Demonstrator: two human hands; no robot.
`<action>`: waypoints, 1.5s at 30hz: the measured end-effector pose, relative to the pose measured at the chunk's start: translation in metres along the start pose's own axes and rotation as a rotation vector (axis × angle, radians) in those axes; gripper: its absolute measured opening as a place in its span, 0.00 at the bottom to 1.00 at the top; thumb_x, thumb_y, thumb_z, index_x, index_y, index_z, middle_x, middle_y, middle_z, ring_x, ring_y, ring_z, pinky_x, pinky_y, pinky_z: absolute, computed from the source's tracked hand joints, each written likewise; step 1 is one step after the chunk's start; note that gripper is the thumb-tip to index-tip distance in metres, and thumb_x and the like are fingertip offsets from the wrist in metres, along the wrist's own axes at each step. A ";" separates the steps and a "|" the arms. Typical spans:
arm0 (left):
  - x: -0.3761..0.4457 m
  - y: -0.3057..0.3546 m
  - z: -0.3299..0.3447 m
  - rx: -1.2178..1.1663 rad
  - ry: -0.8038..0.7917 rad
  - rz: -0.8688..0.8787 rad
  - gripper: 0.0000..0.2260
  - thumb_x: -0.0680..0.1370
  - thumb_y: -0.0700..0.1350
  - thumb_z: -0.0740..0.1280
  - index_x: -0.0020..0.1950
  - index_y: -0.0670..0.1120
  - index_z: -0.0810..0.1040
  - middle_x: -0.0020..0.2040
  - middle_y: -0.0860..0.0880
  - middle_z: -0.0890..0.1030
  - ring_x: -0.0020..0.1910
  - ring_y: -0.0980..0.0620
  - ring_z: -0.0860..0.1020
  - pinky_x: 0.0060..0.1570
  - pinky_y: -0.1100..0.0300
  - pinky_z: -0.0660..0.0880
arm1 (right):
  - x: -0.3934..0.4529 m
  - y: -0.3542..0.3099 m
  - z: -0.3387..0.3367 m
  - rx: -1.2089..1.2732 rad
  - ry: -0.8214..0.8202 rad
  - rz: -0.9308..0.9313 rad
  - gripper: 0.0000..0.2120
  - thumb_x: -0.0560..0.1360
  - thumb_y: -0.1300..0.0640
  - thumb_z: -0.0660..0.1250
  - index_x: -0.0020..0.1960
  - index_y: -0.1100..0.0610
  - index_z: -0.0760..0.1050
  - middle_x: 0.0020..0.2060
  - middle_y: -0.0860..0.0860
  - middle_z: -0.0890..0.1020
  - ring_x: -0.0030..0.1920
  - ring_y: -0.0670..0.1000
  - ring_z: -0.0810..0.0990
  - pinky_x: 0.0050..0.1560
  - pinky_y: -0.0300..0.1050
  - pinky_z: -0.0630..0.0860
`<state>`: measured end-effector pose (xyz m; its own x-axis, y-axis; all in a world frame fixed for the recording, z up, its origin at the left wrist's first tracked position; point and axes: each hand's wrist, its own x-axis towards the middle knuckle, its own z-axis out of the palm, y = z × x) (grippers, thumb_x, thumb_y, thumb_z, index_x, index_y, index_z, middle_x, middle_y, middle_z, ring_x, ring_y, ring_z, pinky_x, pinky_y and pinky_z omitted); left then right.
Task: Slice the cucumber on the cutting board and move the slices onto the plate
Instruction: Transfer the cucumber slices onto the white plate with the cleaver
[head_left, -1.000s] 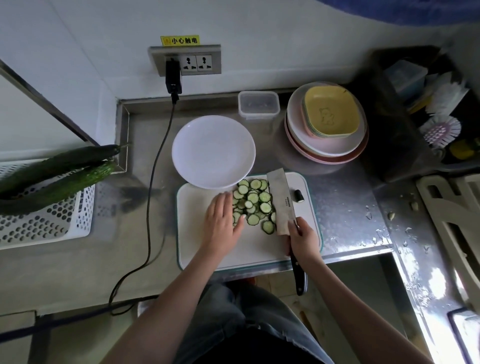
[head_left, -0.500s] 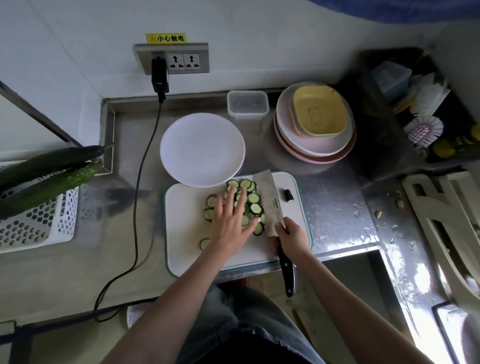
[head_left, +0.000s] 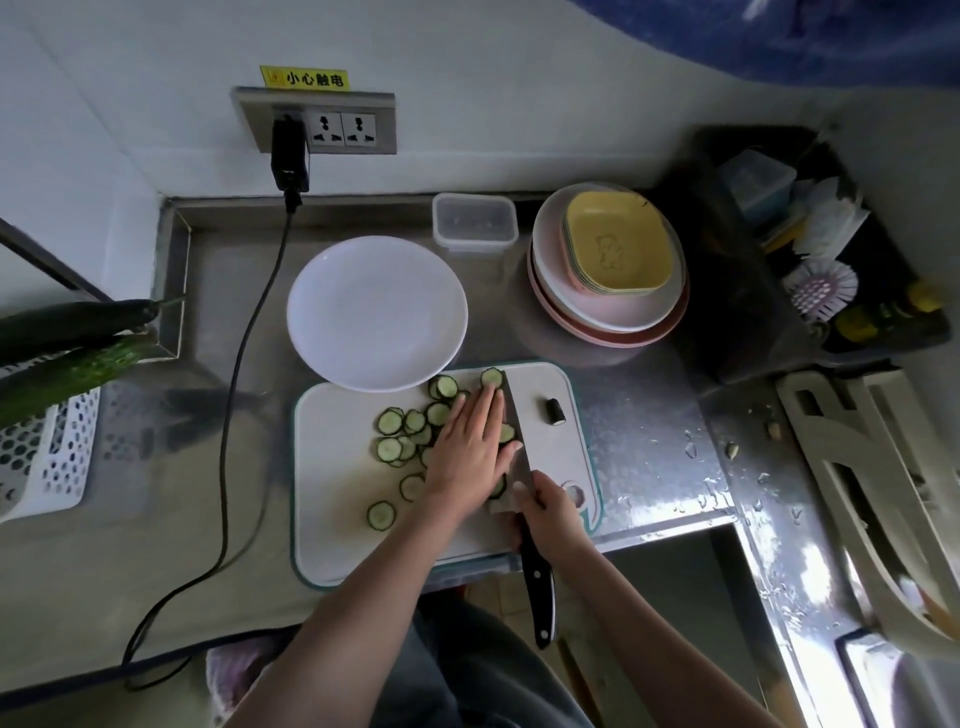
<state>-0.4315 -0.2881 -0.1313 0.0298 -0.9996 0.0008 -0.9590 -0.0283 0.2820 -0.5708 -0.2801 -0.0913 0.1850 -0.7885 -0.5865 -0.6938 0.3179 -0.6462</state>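
Several cucumber slices (head_left: 397, 441) lie scattered on the white cutting board (head_left: 337, 519). My left hand (head_left: 470, 449) lies flat with straight fingers on top of the slices, pressing them against the side of the knife blade (head_left: 519, 441). My right hand (head_left: 550, 512) grips the knife where the blade meets its black handle. A dark cucumber end piece (head_left: 555, 410) sits on the board to the right of the blade. The white plate (head_left: 376, 312) stands empty, its near rim overlapping the board's far edge.
A stack of plates with yellow dishes (head_left: 608, 265) and a clear lidded box (head_left: 474, 221) stand at the back. A black cable (head_left: 244, 364) runs down from the wall socket left of the plate. Whole cucumbers (head_left: 67, 353) rest on a white basket at far left.
My left hand has slid to the right and forward over the slices, against the blade. Some slices are left spread out toward the board's left and near side.
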 end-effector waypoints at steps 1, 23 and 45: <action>0.000 0.002 0.000 -0.013 0.010 0.001 0.29 0.78 0.57 0.51 0.69 0.36 0.69 0.70 0.39 0.69 0.68 0.44 0.69 0.70 0.48 0.63 | -0.001 0.001 0.000 0.034 -0.006 0.000 0.13 0.79 0.55 0.61 0.44 0.65 0.69 0.32 0.54 0.73 0.34 0.52 0.71 0.36 0.50 0.70; 0.076 -0.117 -0.088 0.000 0.132 -0.111 0.32 0.78 0.57 0.44 0.74 0.37 0.60 0.74 0.41 0.61 0.74 0.47 0.59 0.74 0.54 0.49 | 0.061 -0.148 0.041 0.334 -0.092 -0.173 0.10 0.80 0.57 0.57 0.40 0.57 0.68 0.29 0.55 0.75 0.23 0.50 0.71 0.28 0.44 0.70; 0.092 -0.148 -0.082 -0.325 0.346 -0.439 0.13 0.74 0.37 0.67 0.58 0.45 0.77 0.57 0.45 0.76 0.59 0.42 0.67 0.58 0.58 0.60 | 0.079 -0.151 0.034 0.019 0.191 -0.217 0.11 0.76 0.55 0.56 0.41 0.61 0.67 0.34 0.58 0.78 0.35 0.60 0.75 0.32 0.52 0.72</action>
<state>-0.2636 -0.3747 -0.0947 0.5411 -0.8333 0.1133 -0.7042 -0.3753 0.6028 -0.4274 -0.3725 -0.0570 0.1919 -0.9234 -0.3325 -0.6385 0.1398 -0.7568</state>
